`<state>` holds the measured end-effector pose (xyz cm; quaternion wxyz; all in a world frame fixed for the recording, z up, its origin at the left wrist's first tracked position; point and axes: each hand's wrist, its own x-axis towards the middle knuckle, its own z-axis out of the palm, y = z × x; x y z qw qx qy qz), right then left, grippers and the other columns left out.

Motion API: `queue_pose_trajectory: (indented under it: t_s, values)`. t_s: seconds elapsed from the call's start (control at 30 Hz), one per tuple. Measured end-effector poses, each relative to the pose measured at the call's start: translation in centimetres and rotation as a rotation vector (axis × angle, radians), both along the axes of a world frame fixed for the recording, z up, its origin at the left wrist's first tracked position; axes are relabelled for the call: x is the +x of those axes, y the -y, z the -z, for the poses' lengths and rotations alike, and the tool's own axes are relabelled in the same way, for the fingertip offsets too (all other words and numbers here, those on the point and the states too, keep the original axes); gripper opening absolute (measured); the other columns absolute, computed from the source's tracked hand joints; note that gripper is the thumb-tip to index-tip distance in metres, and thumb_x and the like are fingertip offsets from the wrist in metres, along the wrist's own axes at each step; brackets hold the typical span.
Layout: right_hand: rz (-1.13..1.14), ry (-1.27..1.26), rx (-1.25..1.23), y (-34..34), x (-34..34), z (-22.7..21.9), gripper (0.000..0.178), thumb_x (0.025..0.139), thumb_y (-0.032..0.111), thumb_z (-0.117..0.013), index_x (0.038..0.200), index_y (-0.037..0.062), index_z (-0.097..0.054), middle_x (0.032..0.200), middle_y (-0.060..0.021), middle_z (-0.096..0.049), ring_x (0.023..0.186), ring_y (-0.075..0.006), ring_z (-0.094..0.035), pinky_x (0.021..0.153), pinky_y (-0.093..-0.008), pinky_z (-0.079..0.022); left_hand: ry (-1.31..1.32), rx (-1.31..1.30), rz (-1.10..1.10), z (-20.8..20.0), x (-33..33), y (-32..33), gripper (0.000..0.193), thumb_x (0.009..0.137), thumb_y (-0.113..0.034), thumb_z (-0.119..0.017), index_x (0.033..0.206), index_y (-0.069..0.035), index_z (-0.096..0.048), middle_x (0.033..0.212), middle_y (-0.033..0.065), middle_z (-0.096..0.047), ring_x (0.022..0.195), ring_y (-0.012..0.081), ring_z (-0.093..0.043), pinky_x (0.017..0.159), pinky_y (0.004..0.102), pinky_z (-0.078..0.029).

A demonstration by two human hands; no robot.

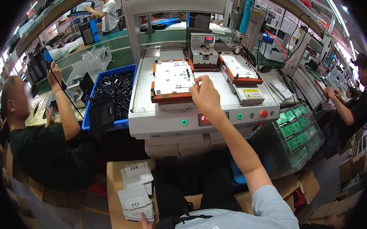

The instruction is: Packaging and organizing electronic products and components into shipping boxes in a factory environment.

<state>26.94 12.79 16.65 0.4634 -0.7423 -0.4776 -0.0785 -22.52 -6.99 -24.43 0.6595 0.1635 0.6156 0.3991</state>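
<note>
My right hand (207,95) reaches over the machine, its fingers pinched together at the right edge of a white plate (172,75). That plate lies in an orange-edged fixture (172,97) and carries small metal parts and a dark piece. What the fingertips pinch, if anything, is hidden. Low down, my left hand (147,227) has its thumb over the edge of a white ribbed plate (138,213), its other fingers mostly hidden. This plate is among several in a cardboard box (115,195). A second orange fixture (246,80), holding another white plate (239,65), sits to the right.
A blue bin (85,123) of small black parts stands left of the machine (140,112). Its front panel has lit buttons and a red knob (264,114). Clear trays of green circuit boards (296,128) stand at right. Co-workers sit on both sides.
</note>
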Motion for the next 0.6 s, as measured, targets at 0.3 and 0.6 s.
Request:
queue_pose_trajectory:
  t_s: [0.3,0.6]
  values:
    - [0.112,-0.026,-0.385,-11.8,8.1,-3.2,0.054,0.088,0.05,-0.046,0.082,0.0005,-0.066,0.082,-0.0174,-0.068,0.085,-0.0313,-0.066,0.077,-0.0426,-0.049,-0.072,0.061,0.06,-0.4,-1.0,1.6,0.059,0.09,-0.047,-0.057,0.136,-0.017,-0.035,0.128,0.0052,-0.05,0.11,0.0215,-0.052,0.083,0.0404,-0.045]
    - [0.064,0.156,-0.337,-14.5,10.0,-2.0,0.045,0.089,0.04,-0.051,0.094,-0.0012,-0.068,0.095,-0.0232,-0.066,0.092,-0.039,-0.064,0.078,-0.0455,-0.051,-0.096,0.012,0.052,-0.1,-1.3,1.4,0.066,0.085,-0.05,-0.061,0.136,-0.021,-0.031,0.127,0.0042,-0.051,0.107,0.0233,-0.054,0.081,0.0432,-0.044]
